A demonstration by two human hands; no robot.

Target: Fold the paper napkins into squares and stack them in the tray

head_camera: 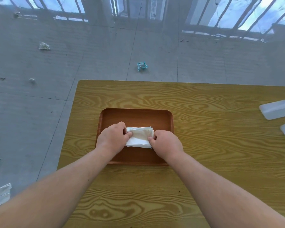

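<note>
A stack of folded white paper napkins [139, 137] lies in the middle of a brown wooden tray [136, 116] on the table. My left hand [113, 138] grips the stack's left edge, thumb on top. On the stack's right edge my right hand [166, 143] pinches the napkins, fingers curled over the near corner. Both hands hide the side edges of the stack.
The tray sits on a yellow wood-grain table [204, 129]. Two translucent plastic containers [277, 109] lie at the table's right edge. Crumpled paper scraps [44, 46], a blue wrapper [142, 66] and a folded napkin [2, 194] lie on the grey floor.
</note>
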